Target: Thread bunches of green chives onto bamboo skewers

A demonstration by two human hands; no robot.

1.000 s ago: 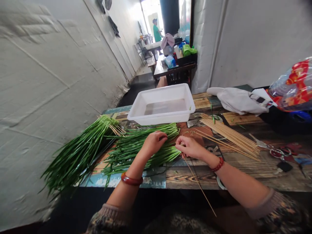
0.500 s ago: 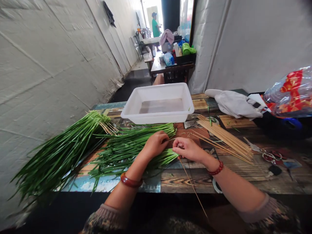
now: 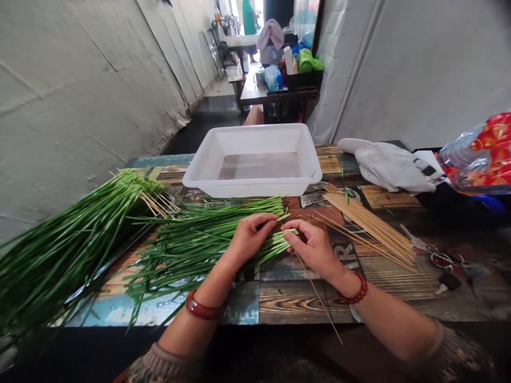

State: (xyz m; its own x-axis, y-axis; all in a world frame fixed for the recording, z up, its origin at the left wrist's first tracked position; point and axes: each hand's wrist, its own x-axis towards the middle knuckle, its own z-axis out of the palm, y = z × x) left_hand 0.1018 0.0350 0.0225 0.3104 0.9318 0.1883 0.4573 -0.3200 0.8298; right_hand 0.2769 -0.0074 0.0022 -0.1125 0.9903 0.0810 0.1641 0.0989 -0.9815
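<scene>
Long green garlic chives (image 3: pixel 199 234) lie in a loose row across the table, pale cut ends to the right. My left hand (image 3: pixel 251 234) is closed in a pinch on a chive stalk, whose end pokes out past the fingertips. Close beside it, my right hand (image 3: pixel 313 247) has thumb and fingers closed on pale chive ends. A thin bamboo skewer (image 3: pixel 319 293) slants from those ends, under the right hand, down past the table's front edge; its upper tip is hard to make out. A bigger heap of chives (image 3: pixel 99 218) with several skewers through its stem ends sits at left.
Behind the hands stands a white plastic tub (image 3: pixel 255 187). Loose bamboo skewers (image 3: pixel 371 226) lie at right, near scissors (image 3: pixel 419 242) and a key (image 3: pixel 447 282). A white cap (image 3: pixel 391 165) and a clear-and-red plastic bag (image 3: pixel 479 154) are farther right. A person (image 3: pixel 249 21) stands in the background.
The view has tilted down and shifted slightly. My fingers have moved to show a pale chive end at the left fingertips, and my right hand has opened a little around the stems.
</scene>
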